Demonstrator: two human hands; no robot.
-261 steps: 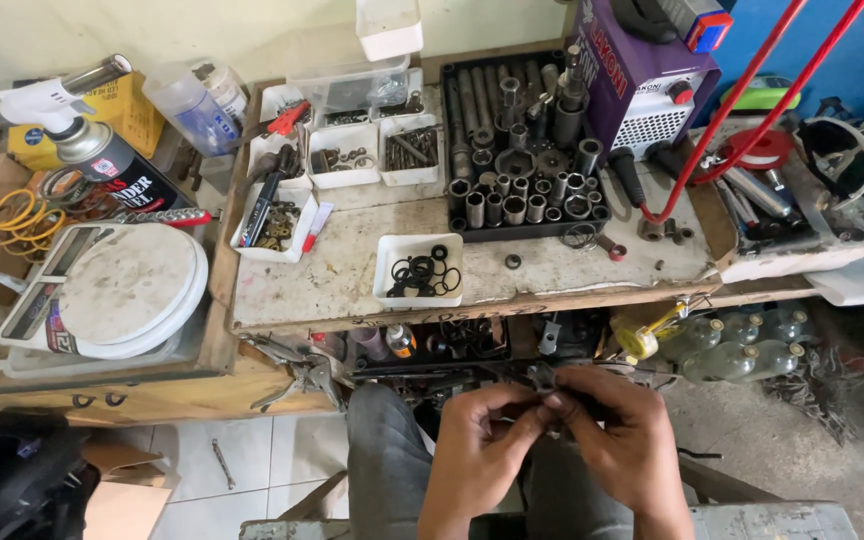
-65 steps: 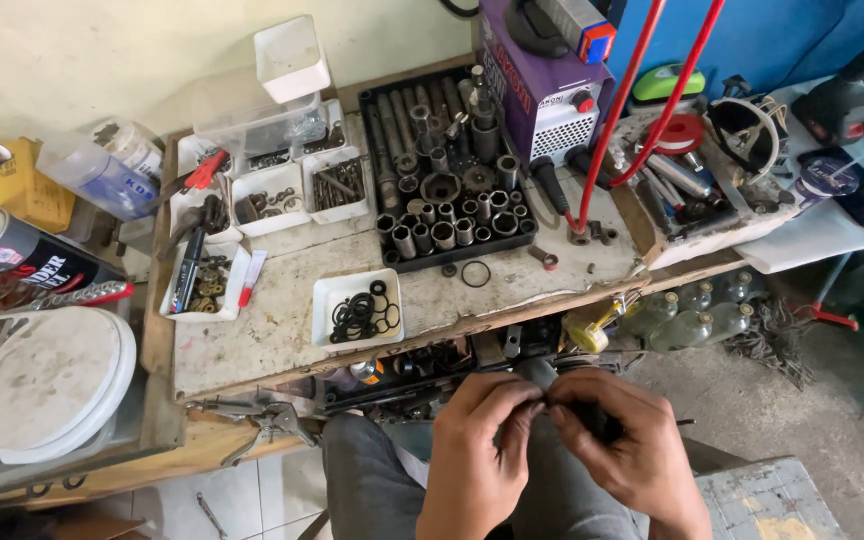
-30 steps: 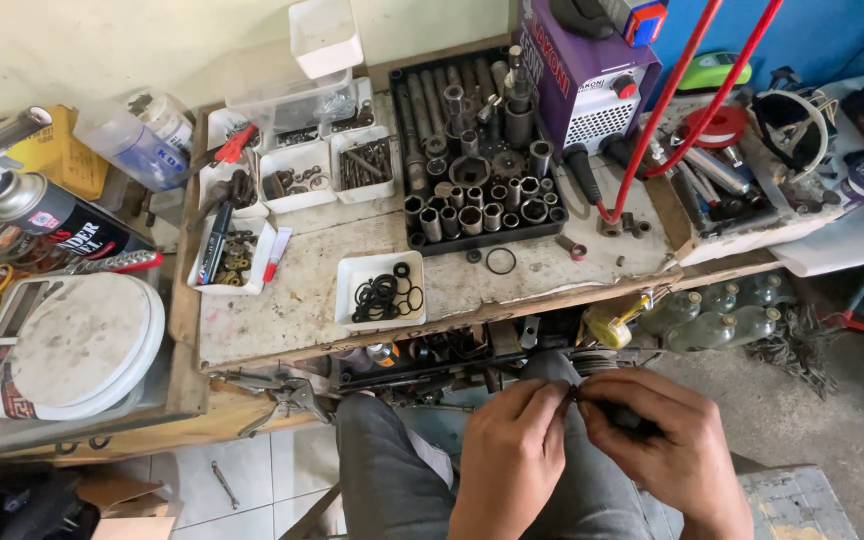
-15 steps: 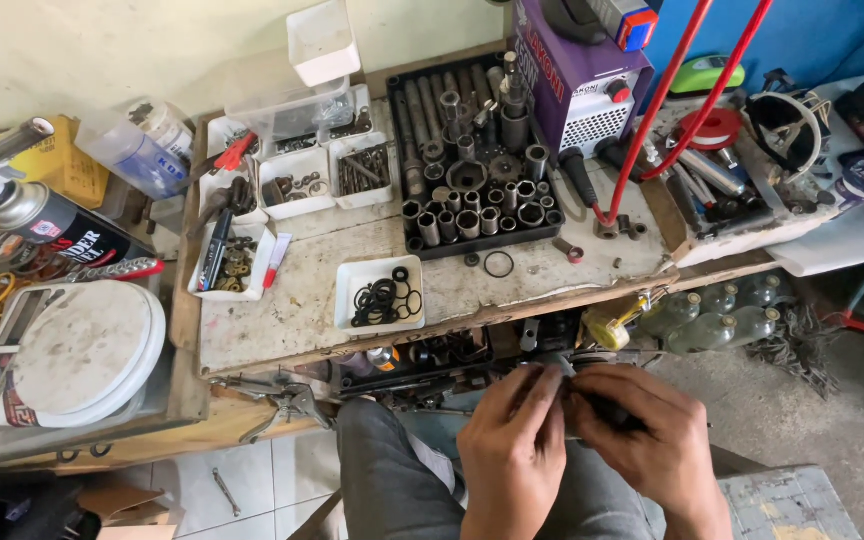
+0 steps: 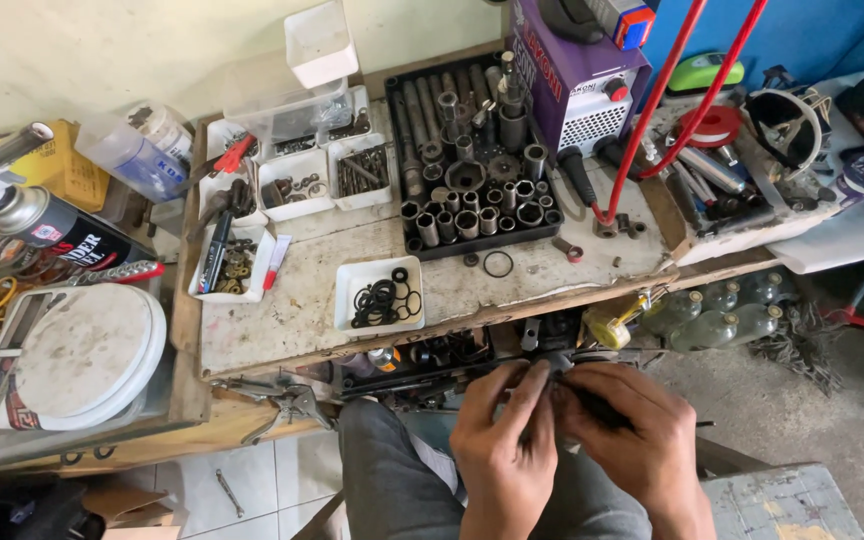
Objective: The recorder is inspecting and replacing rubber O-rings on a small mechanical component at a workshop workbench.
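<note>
My left hand (image 5: 504,445) and my right hand (image 5: 630,440) meet over my lap, just below the front edge of the wooden workbench (image 5: 282,320). Together they pinch a small dark metal part (image 5: 562,385) between the fingertips; most of it is hidden by the fingers. A white tray of black rubber rings (image 5: 380,295) sits on the bench just above my hands. Behind it stands a black tray of metal sockets (image 5: 467,180).
Small white bins of screws and bits (image 5: 297,180) line the back left. A white round scale (image 5: 77,355) and a gas torch can (image 5: 42,225) stand at left. A purple machine (image 5: 577,75) with red hoses (image 5: 667,100) is at right. Glass bottles (image 5: 727,310) lie under the bench.
My hands stayed together on the small part, fingers shifting slightly. The view drifted a little, and the bench contents have not moved.
</note>
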